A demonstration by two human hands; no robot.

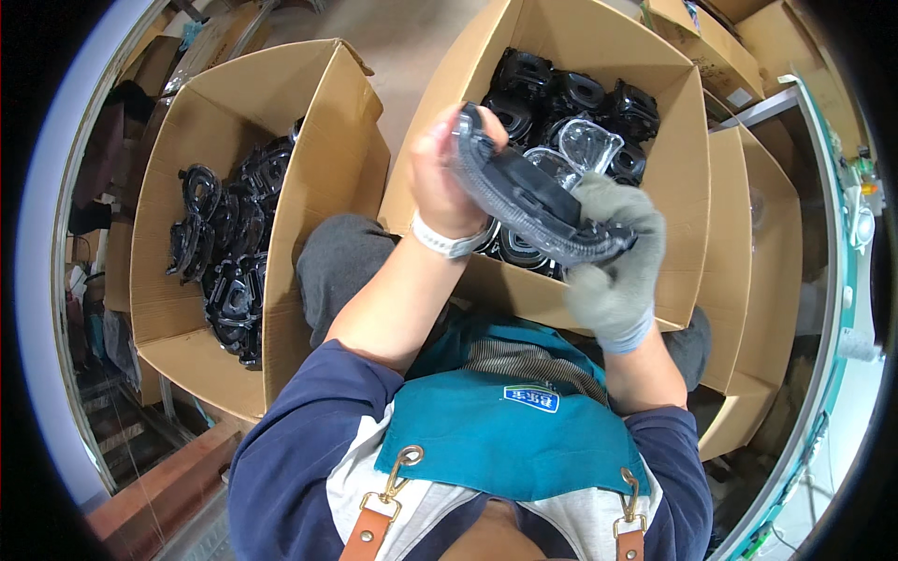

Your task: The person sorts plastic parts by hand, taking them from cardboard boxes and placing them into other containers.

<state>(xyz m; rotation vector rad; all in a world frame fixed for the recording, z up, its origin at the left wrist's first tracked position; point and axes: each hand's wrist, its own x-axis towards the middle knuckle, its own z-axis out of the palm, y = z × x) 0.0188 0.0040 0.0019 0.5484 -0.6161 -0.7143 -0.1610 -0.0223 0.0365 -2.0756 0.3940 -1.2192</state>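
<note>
Both hands hold a curved black plastic housing with a clear ribbed edge [524, 192], raised above the front of the middle cardboard box [669, 187]. My left hand [444, 173], bare and with a white band at the wrist, is closed around its upper left end. My right hand [622, 248], in a grey glove, grips its lower right end; some of these fingers are behind the part. Below, in the box, lie several similar black housings [631, 110] and a clear plastic piece [589, 145]. What exactly the housing is for cannot be made out.
At the left stands another open cardboard box [323, 206] with several black housings [234, 220] piled inside. More open cartons [772, 252] are at the right, beside a teal-edged bench [847, 309]. A reddish-brown beam [159, 491] runs along the lower left. My knees are close to the boxes.
</note>
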